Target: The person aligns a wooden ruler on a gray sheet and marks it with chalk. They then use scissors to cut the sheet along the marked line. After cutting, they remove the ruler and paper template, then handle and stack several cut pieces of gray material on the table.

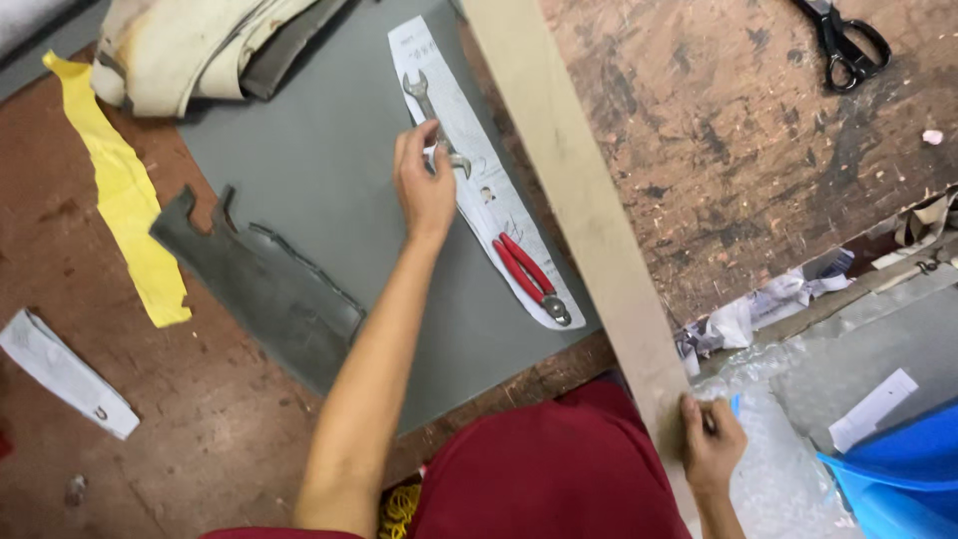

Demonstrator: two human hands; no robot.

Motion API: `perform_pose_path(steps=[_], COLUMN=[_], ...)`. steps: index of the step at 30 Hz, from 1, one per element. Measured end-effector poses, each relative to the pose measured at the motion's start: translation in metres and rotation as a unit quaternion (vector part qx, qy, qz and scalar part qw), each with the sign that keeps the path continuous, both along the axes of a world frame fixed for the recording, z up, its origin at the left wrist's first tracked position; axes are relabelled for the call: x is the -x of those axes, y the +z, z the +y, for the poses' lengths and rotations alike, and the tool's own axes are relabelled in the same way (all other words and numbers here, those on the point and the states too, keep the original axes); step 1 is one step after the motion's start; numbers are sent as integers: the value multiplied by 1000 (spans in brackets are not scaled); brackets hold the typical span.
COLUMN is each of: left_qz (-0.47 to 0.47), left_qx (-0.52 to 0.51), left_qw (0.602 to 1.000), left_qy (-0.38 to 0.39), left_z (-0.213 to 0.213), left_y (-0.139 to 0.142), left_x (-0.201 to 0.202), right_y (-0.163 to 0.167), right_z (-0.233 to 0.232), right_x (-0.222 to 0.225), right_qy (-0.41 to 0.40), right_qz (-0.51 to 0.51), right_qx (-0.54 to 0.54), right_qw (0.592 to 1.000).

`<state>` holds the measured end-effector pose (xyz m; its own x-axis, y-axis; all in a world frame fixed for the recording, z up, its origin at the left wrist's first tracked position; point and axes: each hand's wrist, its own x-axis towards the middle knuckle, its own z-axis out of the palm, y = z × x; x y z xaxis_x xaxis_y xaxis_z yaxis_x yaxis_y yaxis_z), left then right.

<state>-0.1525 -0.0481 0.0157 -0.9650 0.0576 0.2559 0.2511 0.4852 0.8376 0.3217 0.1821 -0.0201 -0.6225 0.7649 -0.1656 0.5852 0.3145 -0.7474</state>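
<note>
My left hand (424, 185) rests on the open-ended wrench (435, 125), fingertips pinching its shaft near the lower jaw end; the wrench lies on a long white paper pattern (479, 175) that runs from about twelve o'clock down toward five o'clock across the grey sheet (329, 150). At five o'clock from my left hand, red-handled pliers (532, 279) lie on the lower end of the same paper pattern, apart from the wrench. My right hand (711, 444) is down at the four o'clock corner of the view, fingers curled around the near end of a long pale wooden board (569, 190) that slants up toward twelve o'clock just beside the pattern's right edge. At nine o'clock from my left hand a cut dark grey piece (264, 284) lies on the sheet's edge, with a yellow strip (125, 195) beyond it. Black scissors (848, 40) sit at one o'clock on the worn wooden tabletop (748, 150).
</note>
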Motion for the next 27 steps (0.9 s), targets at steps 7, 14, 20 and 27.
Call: perform_pose_path(steps=[7,14,20,27], left_qz=[95,8,-30,-46], left_qx=[72,233,291,326], left_qw=[993,968,944,932], left_qy=[5,-96,-155,-151], left_z=[0,-2,17,16], left_y=[-39,-37,-25,-50], left_x=[69,135,147,148], right_y=[-12,-17,-17,-19], right_z=[-10,5,10,17], right_x=[2,22,35,36], right_qy=[34,40,26,38], right_qz=[-54,-64,-64,-76], right_qx=[-66,-109,-77,-59], right_qw=[996,991,995,995])
